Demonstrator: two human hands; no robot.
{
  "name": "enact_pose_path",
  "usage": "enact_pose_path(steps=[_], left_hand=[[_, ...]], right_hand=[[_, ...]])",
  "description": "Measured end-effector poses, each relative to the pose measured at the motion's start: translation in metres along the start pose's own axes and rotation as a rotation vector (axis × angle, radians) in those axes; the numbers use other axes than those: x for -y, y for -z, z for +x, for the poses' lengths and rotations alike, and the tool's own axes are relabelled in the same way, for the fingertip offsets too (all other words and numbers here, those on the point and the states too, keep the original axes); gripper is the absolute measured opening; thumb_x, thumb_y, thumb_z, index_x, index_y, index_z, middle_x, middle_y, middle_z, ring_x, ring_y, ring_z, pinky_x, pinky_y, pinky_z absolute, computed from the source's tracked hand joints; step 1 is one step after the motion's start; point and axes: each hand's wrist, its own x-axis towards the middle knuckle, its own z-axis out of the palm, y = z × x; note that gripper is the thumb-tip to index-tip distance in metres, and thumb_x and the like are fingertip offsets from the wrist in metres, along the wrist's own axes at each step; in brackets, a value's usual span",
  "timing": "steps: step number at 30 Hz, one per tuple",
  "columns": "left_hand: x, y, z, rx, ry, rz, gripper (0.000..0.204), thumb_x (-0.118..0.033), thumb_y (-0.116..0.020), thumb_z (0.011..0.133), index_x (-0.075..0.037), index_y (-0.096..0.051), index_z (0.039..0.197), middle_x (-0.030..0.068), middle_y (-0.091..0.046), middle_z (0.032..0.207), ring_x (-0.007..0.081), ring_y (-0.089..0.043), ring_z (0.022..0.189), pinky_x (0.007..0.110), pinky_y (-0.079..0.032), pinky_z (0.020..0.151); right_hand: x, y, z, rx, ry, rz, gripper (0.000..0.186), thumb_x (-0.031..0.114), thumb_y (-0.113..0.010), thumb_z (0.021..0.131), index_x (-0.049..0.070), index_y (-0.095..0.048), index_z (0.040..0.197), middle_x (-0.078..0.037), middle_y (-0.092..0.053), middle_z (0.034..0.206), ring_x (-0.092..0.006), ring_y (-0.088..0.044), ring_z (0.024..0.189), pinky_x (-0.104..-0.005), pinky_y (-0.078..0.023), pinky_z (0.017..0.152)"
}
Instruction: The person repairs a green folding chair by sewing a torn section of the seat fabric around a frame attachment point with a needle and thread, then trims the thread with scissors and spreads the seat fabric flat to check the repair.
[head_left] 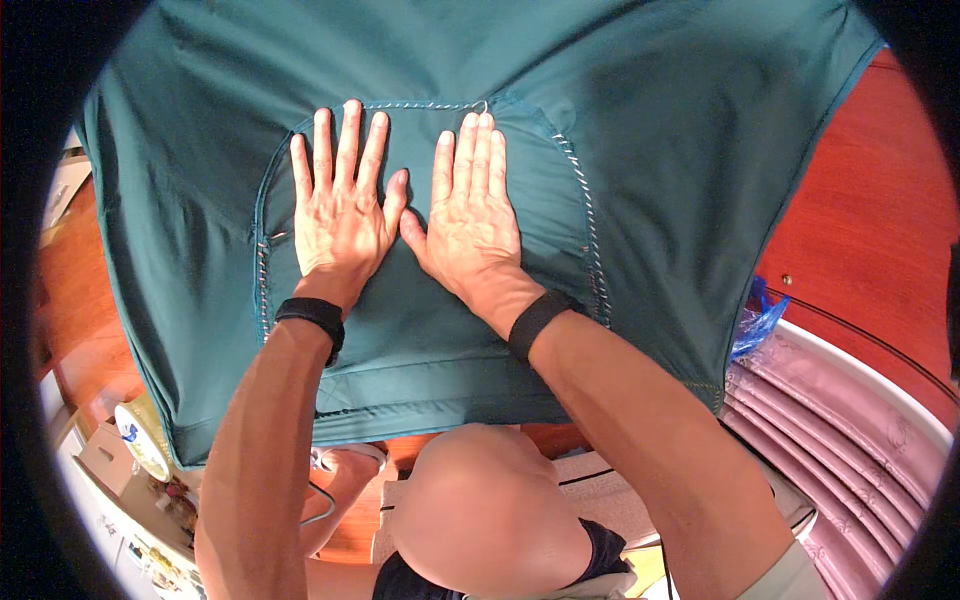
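A dark green garment [690, 200] lies spread out before me, draping past the surface under it. Near its middle sits a rounded patch-like panel [548, 215], outlined with pale slanting stitches and straight at the bottom. My left hand [345, 215] rests flat on this panel, fingers spread, some fingertips reaching its stitched upper edge. Beside it my right hand [472, 215] is also flat, its fingers straight and held close together. The two thumbs nearly meet. Neither hand grips anything. A dark band circles each wrist. Below the hands runs the garment's hemmed edge [430, 385].
Reddish wood [860, 220] shows to the right. Pink patterned cloth folds [830, 430] hang at the lower right, with crinkled blue plastic [760, 325] above them. A round white-faced object [143, 440] and a cardboard box [108, 458] stand at the lower left.
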Motion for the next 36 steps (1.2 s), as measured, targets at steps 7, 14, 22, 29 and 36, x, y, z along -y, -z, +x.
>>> enact_pose_path(steps=[7,14,22,29,36], left_hand=[[0.0,0.002,0.0,0.002,-0.007,0.016,0.066,-0.043,-0.045,0.104,-0.012,-0.032,0.16,0.0152,-0.023,0.168,0.0386,-0.016,0.155,0.057,-0.013,0.125],[-0.002,-0.001,0.002,0.012,-0.005,0.032,0.065,-0.044,-0.044,0.105,-0.012,-0.031,0.16,0.0156,-0.022,0.168,0.039,-0.016,0.156,0.057,-0.012,0.125],[0.0,0.0,0.004,0.018,-0.017,0.008,0.065,-0.043,-0.043,0.105,-0.011,-0.032,0.16,0.0162,-0.022,0.168,0.0394,-0.016,0.155,0.057,-0.012,0.125],[0.001,0.002,-0.004,-0.005,-0.026,0.003,0.063,-0.042,-0.044,0.105,-0.009,-0.035,0.159,0.0176,-0.025,0.167,0.0403,-0.018,0.155,0.058,-0.013,0.124],[-0.028,0.017,-0.052,0.188,-0.07,0.008,0.067,-0.05,-0.036,0.107,-0.013,-0.029,0.162,0.0176,-0.019,0.169,0.0377,-0.014,0.156,0.062,-0.01,0.123]], right_hand=[[0.0,0.0,0.0,-0.009,0.002,0.01,0.09,0.057,-0.048,0.095,-0.007,-0.029,0.156,-0.034,-0.018,0.164,-0.0464,-0.011,0.155,-0.0543,-0.002,0.127],[-0.001,-0.002,0.001,-0.011,-0.005,0.017,0.091,0.056,-0.049,0.095,-0.007,-0.029,0.156,-0.033,-0.018,0.164,-0.046,-0.011,0.155,-0.0541,-0.001,0.127],[-0.001,-0.002,0.004,-0.022,-0.007,0.046,0.09,0.055,-0.049,0.094,-0.008,-0.029,0.156,-0.033,-0.018,0.164,-0.0458,-0.011,0.155,-0.0529,-0.001,0.128],[0.007,-0.001,-0.004,-0.038,-0.008,0.081,0.089,0.054,-0.049,0.095,-0.008,-0.028,0.156,-0.033,-0.017,0.164,-0.0458,-0.01,0.155,-0.0524,-0.001,0.128],[0.012,0.013,-0.063,0.055,0.001,0.05,0.082,0.046,-0.048,0.097,-0.006,-0.028,0.157,-0.026,-0.018,0.166,-0.0382,-0.01,0.157,-0.0489,-0.002,0.128]])
